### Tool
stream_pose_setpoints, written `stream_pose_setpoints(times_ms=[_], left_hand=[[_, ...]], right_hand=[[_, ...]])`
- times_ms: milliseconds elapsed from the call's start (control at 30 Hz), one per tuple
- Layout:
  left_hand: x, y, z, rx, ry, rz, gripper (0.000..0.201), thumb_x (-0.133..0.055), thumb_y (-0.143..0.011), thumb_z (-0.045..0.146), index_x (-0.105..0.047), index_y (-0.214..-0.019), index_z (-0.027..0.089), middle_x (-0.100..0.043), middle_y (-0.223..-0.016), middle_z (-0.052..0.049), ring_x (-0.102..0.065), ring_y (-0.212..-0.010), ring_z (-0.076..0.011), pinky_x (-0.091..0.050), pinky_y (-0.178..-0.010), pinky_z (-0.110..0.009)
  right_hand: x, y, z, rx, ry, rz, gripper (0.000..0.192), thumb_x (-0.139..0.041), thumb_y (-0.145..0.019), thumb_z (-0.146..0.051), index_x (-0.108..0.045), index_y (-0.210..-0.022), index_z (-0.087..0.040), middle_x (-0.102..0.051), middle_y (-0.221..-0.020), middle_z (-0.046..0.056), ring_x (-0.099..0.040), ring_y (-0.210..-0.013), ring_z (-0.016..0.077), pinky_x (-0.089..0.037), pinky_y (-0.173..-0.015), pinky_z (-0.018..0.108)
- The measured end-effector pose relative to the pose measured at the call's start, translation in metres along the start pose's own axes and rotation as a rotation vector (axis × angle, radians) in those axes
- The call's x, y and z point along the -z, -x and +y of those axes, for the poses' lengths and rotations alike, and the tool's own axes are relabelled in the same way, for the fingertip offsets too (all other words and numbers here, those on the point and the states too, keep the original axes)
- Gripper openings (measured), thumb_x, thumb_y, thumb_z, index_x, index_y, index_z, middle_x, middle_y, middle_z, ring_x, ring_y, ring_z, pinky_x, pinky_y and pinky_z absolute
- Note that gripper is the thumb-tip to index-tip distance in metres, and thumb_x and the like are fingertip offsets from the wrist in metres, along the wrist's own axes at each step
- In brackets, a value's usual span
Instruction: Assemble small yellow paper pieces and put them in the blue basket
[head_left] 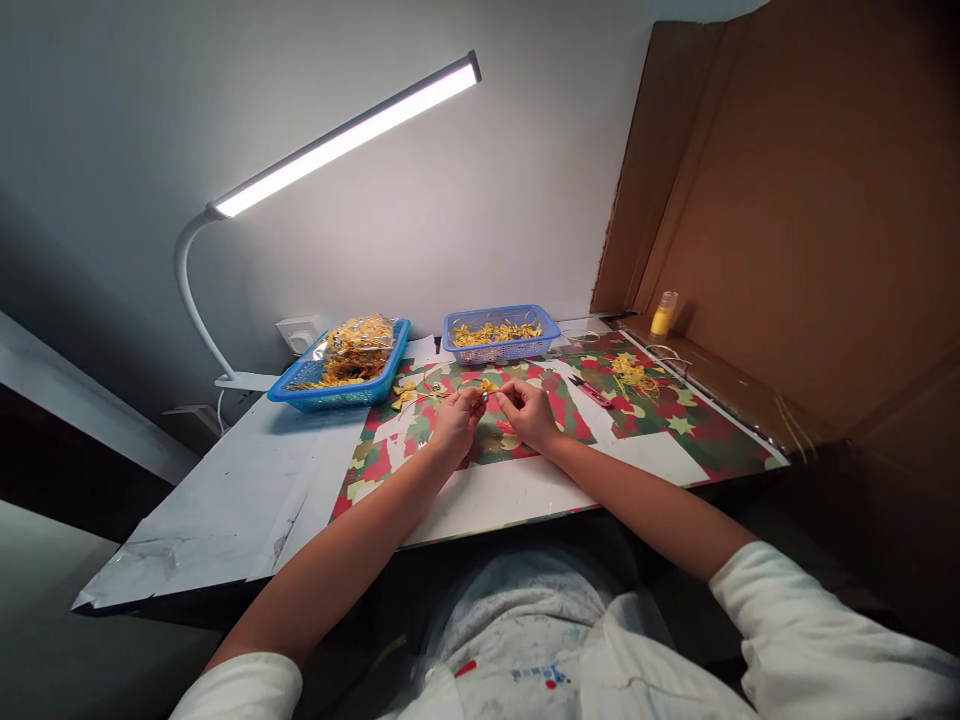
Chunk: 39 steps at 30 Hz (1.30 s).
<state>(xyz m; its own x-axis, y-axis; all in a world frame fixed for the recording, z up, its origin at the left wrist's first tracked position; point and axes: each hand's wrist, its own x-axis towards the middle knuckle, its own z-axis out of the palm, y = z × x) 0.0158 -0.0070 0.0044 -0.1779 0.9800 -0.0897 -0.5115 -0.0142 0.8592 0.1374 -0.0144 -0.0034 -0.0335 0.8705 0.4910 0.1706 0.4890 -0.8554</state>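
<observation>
My left hand (454, 420) and my right hand (529, 410) meet over the table's middle, fingertips pinching a small yellow bow piece (487, 387) between them. A thin gold thread seems to run from it, but it is too small to be sure. Another yellow bow (403, 397) lies on the table just left of my left hand. Both hands rest above a red, green and white patterned sheet (652, 430).
A blue basket (341, 392) heaped with yellow bows in a clear bag stands at back left. A second blue basket (501, 348) of yellow pieces is behind my hands. A tangle of yellow thread (632, 375), a small yellow bottle (663, 314), a lamp (345, 135) and a cardboard wall (795, 220) surround them.
</observation>
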Motion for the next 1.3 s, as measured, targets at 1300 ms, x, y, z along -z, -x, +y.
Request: stream_pose_setpoints(times_ms=[1300], left_hand=[[0.0059,-0.0038,-0.0040,0.052,0.014,-0.044,0.018,-0.074,-0.054,0.017,-0.058,-0.062,0.016,-0.059,-0.063,0.002,-0.059,-0.066,-0.0104,-0.048,-0.071,-0.025]], right_hand=[[-0.0034,0.0005,0.0028,-0.019,-0.007,0.027,0.022,-0.053,-0.075,-0.037,-0.049,-0.062,-0.020,-0.043,-0.049,-0.005,-0.038,-0.047,0.0097,-0.031,-0.048,0.024]])
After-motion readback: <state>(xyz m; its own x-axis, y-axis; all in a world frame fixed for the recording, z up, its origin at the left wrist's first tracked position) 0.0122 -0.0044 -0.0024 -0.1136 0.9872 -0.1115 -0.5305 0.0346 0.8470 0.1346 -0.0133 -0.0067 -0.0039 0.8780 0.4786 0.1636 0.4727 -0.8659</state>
